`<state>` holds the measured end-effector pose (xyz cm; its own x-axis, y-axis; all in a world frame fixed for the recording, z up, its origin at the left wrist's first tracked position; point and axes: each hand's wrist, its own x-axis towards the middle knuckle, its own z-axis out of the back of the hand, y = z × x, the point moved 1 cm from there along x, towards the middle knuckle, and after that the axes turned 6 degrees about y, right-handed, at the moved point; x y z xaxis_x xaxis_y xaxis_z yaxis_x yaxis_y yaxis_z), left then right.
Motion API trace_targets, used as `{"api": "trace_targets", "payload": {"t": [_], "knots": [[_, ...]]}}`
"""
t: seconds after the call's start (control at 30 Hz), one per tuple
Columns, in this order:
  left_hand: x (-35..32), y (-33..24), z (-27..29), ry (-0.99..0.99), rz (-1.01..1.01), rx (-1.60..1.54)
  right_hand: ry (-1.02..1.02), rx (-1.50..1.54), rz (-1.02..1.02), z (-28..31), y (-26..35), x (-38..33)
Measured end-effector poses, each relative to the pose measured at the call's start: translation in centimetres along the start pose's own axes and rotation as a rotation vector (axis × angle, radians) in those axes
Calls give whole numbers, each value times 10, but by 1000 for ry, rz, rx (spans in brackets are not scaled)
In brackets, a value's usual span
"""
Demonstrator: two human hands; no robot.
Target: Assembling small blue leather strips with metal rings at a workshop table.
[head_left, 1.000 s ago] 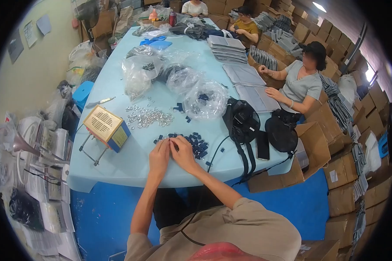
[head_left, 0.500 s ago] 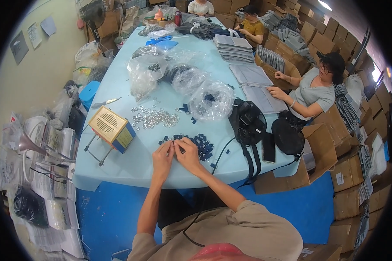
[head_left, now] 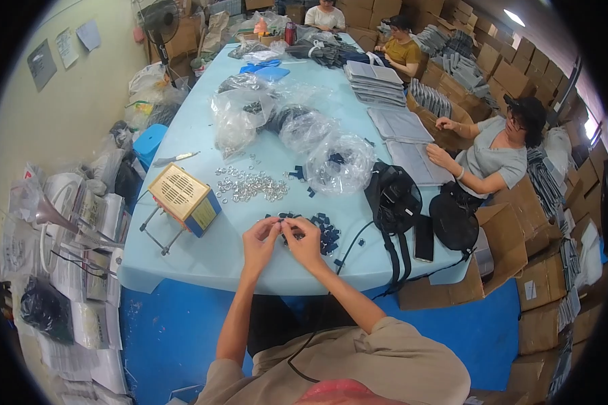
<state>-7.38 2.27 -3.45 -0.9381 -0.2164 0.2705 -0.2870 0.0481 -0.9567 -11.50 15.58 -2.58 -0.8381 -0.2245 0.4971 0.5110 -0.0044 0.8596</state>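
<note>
At the near edge of the table, my left hand [head_left: 259, 241] and my right hand [head_left: 304, 243] meet fingertip to fingertip. Both pinch a small dark blue tab [head_left: 282, 219], mostly covered by the fingers. Beside and partly behind my right hand lies a heap of similar dark blue tabs [head_left: 329, 236]. Farther off, a loose spread of small shiny metal rings [head_left: 250, 184] covers part of the light blue table [head_left: 203, 263]. Whether a ring is in my fingers is too small to tell.
Left of my hands stands a yellow-topped box on metal legs [head_left: 182, 196]. Clear plastic bags [head_left: 341, 162] lie beyond the rings. To the right are a black backpack [head_left: 393, 199], a phone [head_left: 423, 237] and an open carton [head_left: 452, 287]. A co-worker [head_left: 496, 145] handles grey flat pieces [head_left: 419, 162].
The whole view has shifted slightly. My fingertips have turned inward around the small dark tab, which now shows between them. The co-worker's hands have moved a little over the grey pieces.
</note>
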Motion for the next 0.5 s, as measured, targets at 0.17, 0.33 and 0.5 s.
{"api": "trace_targets", "payload": {"t": [0.17,0.33,0.5], "knots": [[-1,-1,0,-47,-5,143,57,-53,-2,0,2,-1],[-3,-3,-3,-36,-41,293,56,-48,-36,1,1,0],[-1,-8,-3,-54,-81,316,57,-23,-93,0,4,2]]}}
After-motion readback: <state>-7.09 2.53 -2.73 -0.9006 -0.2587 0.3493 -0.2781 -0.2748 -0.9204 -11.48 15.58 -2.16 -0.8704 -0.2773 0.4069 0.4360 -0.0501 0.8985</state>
